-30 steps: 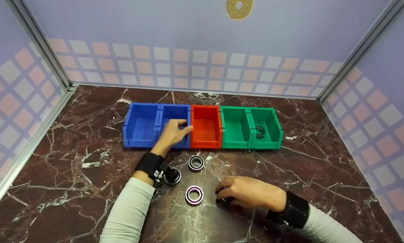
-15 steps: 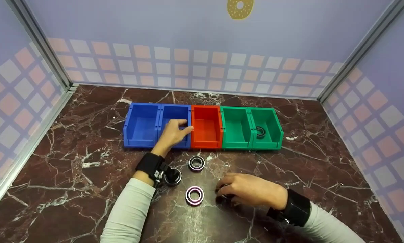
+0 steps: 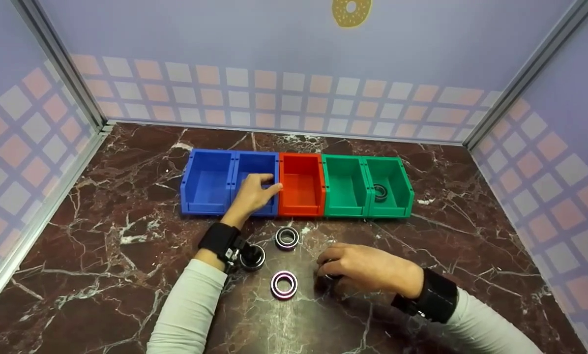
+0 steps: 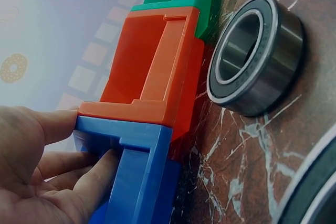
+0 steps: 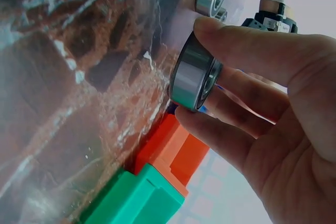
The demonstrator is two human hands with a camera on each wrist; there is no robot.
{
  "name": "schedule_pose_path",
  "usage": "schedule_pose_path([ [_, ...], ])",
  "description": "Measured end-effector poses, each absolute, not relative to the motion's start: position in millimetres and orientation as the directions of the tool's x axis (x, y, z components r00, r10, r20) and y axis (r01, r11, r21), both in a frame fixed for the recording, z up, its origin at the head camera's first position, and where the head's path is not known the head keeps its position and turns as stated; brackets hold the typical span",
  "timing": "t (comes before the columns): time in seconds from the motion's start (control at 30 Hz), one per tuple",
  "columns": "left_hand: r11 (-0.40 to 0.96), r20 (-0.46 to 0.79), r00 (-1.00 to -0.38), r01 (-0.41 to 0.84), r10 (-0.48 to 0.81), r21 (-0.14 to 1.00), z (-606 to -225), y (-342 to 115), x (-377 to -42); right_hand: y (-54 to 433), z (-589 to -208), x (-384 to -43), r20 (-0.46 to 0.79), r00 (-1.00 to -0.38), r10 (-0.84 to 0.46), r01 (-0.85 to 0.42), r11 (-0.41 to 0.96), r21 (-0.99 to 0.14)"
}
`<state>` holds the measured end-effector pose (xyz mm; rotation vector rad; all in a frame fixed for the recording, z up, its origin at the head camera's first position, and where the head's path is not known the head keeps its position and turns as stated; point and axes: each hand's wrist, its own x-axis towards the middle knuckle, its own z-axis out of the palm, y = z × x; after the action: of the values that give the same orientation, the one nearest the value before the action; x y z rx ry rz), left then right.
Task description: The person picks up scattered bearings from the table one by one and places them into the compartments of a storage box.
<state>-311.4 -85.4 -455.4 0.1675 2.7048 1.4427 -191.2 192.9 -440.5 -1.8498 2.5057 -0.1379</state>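
My left hand (image 3: 252, 194) holds the second blue bin (image 4: 144, 177) by its side wall. The thumb lies at the top edge beside the red bin (image 3: 301, 191), and the other fingers reach inside the blue one. Over the table on the right, my right hand (image 3: 367, 268) pinches a steel ball bearing (image 5: 190, 80) on edge between thumb and fingers; from the head it is mostly hidden. Between the hands lie a bearing (image 3: 287, 247) in front of the red bin, a purple-tinted bearing (image 3: 284, 295) nearer me, and a bearing (image 3: 261, 260) partly behind the left wrist camera.
The bins stand joined in one row, with another blue bin (image 3: 207, 189) at the left end and two green bins (image 3: 345, 189) to the right. The rightmost green one contains a bearing (image 3: 384, 193). Patterned walls enclose the dark marbled table (image 3: 127, 275).
My right hand has lifted slightly and shifted a little away from me with the bearing. My left hand has kept its place on the blue bin, and the loose bearings have not moved.
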Motion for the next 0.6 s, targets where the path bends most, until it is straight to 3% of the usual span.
schedule_pose_path([
  [0.6,0.550,0.000,-0.992,0.071,0.127,0.832,-455.9,-85.1,-310.5,201.0,-423.7,-200.2,0.096,-0.319,-0.943,-0.948,0.317,-0.040],
])
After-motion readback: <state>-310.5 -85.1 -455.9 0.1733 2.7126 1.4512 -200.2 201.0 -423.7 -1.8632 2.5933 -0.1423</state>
